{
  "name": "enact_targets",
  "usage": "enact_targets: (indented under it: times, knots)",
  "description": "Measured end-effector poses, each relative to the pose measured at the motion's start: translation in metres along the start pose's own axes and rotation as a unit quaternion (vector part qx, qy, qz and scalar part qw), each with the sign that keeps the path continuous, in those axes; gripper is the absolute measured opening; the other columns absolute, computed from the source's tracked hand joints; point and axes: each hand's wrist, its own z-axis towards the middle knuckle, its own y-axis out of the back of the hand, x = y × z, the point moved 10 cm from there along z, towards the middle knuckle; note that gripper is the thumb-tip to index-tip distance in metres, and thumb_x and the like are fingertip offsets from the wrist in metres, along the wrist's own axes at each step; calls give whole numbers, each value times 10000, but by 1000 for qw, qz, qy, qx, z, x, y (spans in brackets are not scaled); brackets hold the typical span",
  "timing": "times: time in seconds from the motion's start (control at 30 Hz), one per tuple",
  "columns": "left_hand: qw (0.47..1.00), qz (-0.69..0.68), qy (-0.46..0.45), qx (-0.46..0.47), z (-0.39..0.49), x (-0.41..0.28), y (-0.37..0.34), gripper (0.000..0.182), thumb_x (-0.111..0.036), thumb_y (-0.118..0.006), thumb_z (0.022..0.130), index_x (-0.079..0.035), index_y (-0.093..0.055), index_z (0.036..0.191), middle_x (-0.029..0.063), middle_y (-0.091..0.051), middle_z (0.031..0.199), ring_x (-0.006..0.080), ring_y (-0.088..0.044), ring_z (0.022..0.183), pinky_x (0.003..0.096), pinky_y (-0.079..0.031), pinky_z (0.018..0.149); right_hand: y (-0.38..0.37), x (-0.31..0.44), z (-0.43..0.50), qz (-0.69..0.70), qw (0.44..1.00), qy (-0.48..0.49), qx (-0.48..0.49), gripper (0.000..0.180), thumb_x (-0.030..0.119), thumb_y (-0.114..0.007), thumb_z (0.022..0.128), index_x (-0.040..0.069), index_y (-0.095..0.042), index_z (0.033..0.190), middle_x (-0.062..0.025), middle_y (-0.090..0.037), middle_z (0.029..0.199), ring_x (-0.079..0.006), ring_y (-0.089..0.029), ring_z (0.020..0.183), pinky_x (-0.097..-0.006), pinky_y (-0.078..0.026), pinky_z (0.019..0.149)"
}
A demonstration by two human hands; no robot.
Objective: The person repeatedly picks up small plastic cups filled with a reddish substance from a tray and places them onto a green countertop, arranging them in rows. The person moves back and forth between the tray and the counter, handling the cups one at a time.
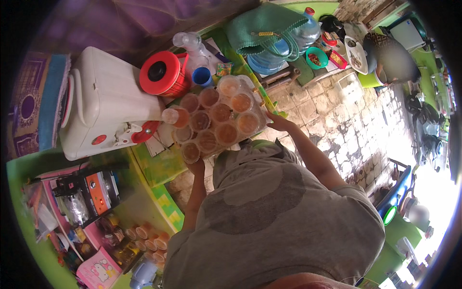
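Note:
A clear plastic tray point(260, 102) crowded with several plastic cups of orange-brown drink point(226, 133) is held between my hands, in front of my body. My left hand point(196, 167) grips its near left corner, partly hidden under a cup. At the opposite end, my right hand point(277, 122) holds the tray's right edge. A small clear cup point(170, 116) stands on or against one filled cup at the tray's left side. Just past the tray are a blue plastic cup point(202, 77) and a red drink jug with a black-knobbed lid point(162, 72).
A white cooler box with a red tap point(108, 104) stands left. Beyond the tray are stacked clear cups point(195, 47), water bottles point(269, 59) and a green bag point(260, 27). More filled cups point(151, 240) sit lower left. Another person point(393, 57) is at the upper right.

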Motion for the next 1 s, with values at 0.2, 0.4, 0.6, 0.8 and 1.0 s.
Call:
enact_targets:
  times: [0.2,0.4,0.6,0.8,1.0]
  knots:
    - [996,-34,-69,-33,1,-15,9,581,-195,-643,666,-1,-390,1152,179,-451,1134,313,-408,1072,373,-315,899,0,15,0,-35,999,-2,0,746,271,-524,744,-15,-103,1291,-244,-122,1328,-320,-293,1181,-350,-263,971]
    - [997,-74,-34,11,7,3,8,470,-138,-608,688,-11,-437,1106,178,-499,1067,328,-459,1007,368,-366,837,1,14,8,-59,998,-19,24,791,270,-553,717,-39,-96,1282,-255,-105,1326,-327,-340,1147,-349,-307,942]
    - [998,-56,-11,-8,4,32,1,410,-104,-549,718,6,-434,1096,193,-485,1077,337,-447,1024,364,-360,848,-4,14,15,-106,994,-3,30,837,287,-567,705,-56,-62,1277,-257,-135,1316,-331,-384,1108,-354,-343,913]
    - [998,-54,-4,-32,1,40,-1,435,-91,-546,702,25,-422,1102,215,-478,1074,346,-433,1038,364,-347,864,-1,21,11,-112,991,-36,61,874,318,-569,712,-70,-24,1273,-248,-125,1324,-332,-377,1114,-340,-335,921]
    - [996,-90,23,16,6,29,1,414,-64,-527,699,23,-430,1093,209,-485,1057,343,-448,1010,373,-353,844,0,16,16,-115,993,-7,33,877,319,-582,703,-70,-39,1271,-264,-169,1304,-338,-392,1100,-343,-344,911]
